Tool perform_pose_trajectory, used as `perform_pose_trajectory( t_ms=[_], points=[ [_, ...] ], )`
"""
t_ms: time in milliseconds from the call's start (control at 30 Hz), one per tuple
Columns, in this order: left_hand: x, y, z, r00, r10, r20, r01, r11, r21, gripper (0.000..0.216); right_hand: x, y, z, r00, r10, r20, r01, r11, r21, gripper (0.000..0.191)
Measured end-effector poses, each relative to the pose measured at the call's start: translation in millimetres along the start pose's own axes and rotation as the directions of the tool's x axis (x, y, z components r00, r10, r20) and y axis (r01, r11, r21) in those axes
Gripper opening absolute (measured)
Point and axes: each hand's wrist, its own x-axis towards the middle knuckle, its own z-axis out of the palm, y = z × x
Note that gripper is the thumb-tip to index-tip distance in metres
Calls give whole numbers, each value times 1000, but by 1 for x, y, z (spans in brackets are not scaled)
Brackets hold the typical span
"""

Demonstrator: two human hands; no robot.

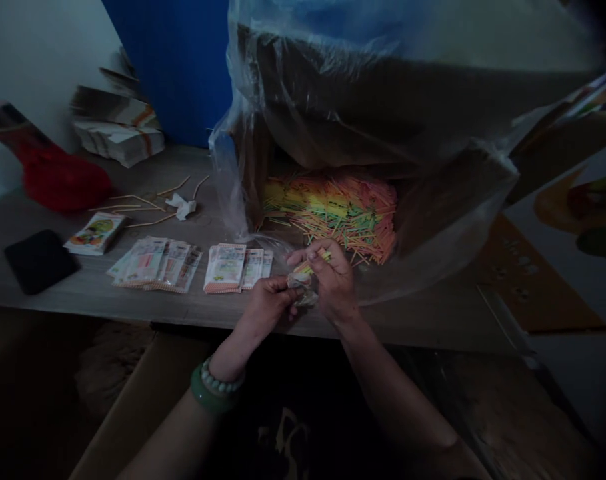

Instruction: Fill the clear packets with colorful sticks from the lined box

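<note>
My left hand (267, 301) pinches a small clear plastic packet (307, 295) above the front of the table. Close against it, my right hand (337, 285) is closed around a small bunch of thin yellow and orange sticks (313, 264). The lower ends of the bunch meet the packet's mouth; how deep they sit in it I cannot tell. Just beyond my hands lies a heap of loose thin sticks (340, 213) in green, yellow, orange and pink, inside a cardboard box lined with a clear plastic bag (303, 127).
Filled printed packets lie in two groups, a nearer stack (225, 267) and a fanned pile (155, 263). Farther left are a card pack (97, 232), a black square (41, 261), a red bag (63, 180), rubber bands (140, 208) and bundled card stacks (117, 137).
</note>
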Motion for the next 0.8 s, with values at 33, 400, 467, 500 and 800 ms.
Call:
perform_pose_trajectory(
  t_ms=[33,400,467,500,800],
  points=[
    [1,-1,0,1000,-15,-17,15,1000,-4,30,0,-1,0,1000,-8,-20,8,1000,-15,26],
    [1,-4,-4,998,-43,-46,45,999,30,20,-4,-13,6,996,-84,34,82,996,40,14],
    [-1,-3,-6,998,-51,-29,52,998,22,21,-6,-7,4,998,-35,50,34,999,19,14],
    [-2,-2,-7,999,-52,-9,52,999,14,22,-7,-4,2,998,-1,62,1,1000,8,15],
    [5,-2,-8,991,101,85,-91,989,-112,32,2,6,-13,958,155,243,-144,988,-62,24]
  ],
)
